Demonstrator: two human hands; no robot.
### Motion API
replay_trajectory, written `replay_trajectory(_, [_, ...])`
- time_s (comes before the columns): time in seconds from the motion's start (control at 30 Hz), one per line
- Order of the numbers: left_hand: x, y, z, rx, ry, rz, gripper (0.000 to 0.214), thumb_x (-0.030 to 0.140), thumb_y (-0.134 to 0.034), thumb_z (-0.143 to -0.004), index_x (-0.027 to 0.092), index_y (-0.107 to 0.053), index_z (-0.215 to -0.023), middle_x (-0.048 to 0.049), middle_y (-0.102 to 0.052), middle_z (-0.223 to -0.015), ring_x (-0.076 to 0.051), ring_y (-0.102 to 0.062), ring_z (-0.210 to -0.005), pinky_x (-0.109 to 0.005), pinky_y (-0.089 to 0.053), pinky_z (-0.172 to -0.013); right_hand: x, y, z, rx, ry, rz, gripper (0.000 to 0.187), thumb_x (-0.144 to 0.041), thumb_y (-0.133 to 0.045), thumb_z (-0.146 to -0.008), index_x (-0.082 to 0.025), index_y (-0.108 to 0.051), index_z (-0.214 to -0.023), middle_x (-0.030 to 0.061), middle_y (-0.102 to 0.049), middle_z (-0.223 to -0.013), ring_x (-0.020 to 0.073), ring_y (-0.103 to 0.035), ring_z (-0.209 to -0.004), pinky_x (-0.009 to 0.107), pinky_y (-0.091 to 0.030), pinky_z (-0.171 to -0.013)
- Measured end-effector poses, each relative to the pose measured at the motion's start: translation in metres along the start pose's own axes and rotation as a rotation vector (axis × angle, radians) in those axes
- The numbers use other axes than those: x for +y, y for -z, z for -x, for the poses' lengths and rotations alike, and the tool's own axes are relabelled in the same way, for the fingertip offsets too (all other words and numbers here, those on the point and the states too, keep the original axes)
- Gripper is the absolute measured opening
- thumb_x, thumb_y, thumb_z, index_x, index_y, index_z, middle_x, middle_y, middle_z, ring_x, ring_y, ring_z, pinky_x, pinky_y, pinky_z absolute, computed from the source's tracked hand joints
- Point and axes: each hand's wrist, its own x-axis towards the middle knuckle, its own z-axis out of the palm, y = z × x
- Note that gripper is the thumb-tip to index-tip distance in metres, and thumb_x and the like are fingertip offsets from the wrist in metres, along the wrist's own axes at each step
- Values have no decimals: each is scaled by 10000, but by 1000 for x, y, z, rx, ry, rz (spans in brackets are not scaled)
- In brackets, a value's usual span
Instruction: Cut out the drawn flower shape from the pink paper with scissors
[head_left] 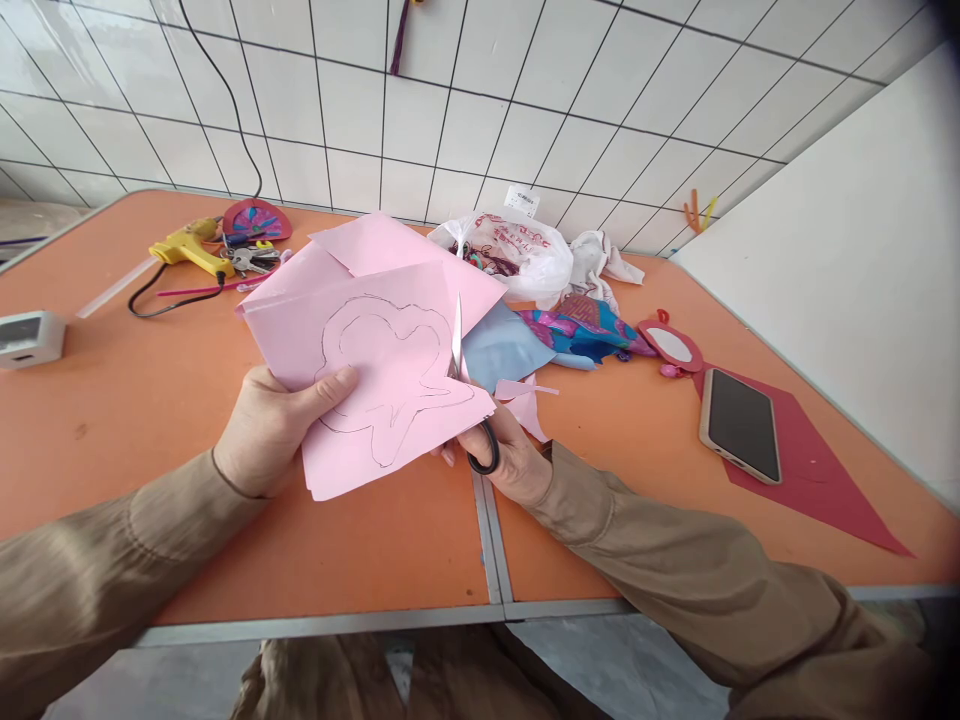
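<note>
My left hand (281, 425) pinches a sheet of pink paper (292, 330) at its left side, thumb on top and fingers hidden beneath. A double cloud-like outline with pointed lobes is drawn on the paper in thin dark line. My right hand (514, 460) is closed on black-handled scissors (486, 450) at the paper's right edge. One silver blade stands above the sheet, beside the outline; the other blade is hidden. Behind the held sheet is more folded pink paper (405, 245). Pink scraps (525, 408) lie just past my right hand.
A yellow glue gun (191, 248) with a cord, keys (251, 260) and a glue stick (116, 287) lie back left. Behind the paper are a white plastic bag (536, 250), light blue sheet (502, 345) and patterned cloth (581, 325). A phone (741, 425) rests on red paper (817, 470) at right.
</note>
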Motion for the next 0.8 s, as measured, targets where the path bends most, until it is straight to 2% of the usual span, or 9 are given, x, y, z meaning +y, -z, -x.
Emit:
replay_trajectory(0.23, [-6,5,-6,-15,-32,1,286,198,-927,-594,113,-787,-827,-89,-807,-860,-199,-739,-690,-267,-636,-603,0,0,0,-12,4,-17,438,-612,-544,-915,-190,-488,-1020,12,-588,-737,111,-496,-586,280,-438,-552])
replay_trajectory(0.67, [-2,-1,-1,7,-11,19,226,150,-914,-617,136,-788,-804,-30,-797,-774,-156,-723,-641,-226,-627,-574,2,0,1,-4,15,-11,411,-599,-539,-926,-197,-495,-997,14,-590,-749,111,-498,-594,279,-424,-557])
replay_trajectory(0.8, [-7,2,-4,4,-20,18,277,187,-940,-558,149,-791,-788,-33,-789,-750,-164,-712,-600,-235,-619,-559,1,0,1,2,4,-1,387,-573,-541,-935,-198,-501,-1015,4,-577,-729,117,-505,-612,281,-421,-562])
